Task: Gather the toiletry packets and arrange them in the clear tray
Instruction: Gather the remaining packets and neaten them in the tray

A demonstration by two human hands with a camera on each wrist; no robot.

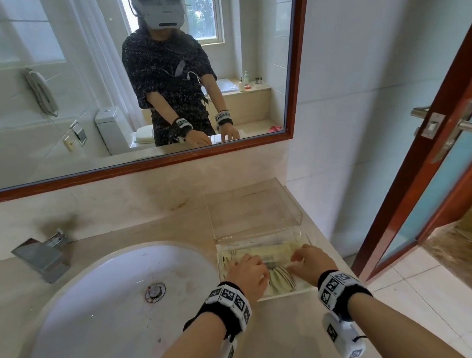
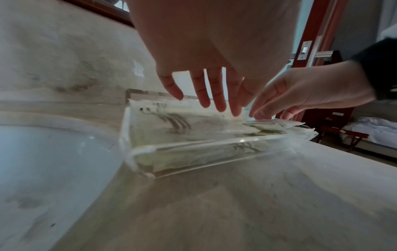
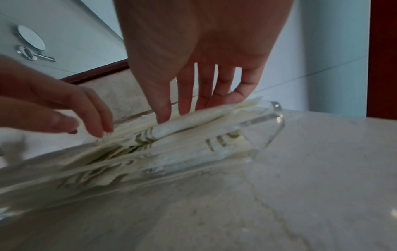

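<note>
Both hands, left hand [image 1: 248,271] and right hand [image 1: 309,261], press straight fingers onto cream toiletry packets [image 1: 263,252] inside the clear tray [image 1: 286,292], between white basin [image 1: 105,309] and door [image 1: 446,140].

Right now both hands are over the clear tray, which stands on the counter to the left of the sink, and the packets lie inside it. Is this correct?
Not quite: the clear tray stands to the right of the sink, as the head view shows. The rest holds: the left hand and the right hand are over it, and the packets lie inside.
</note>
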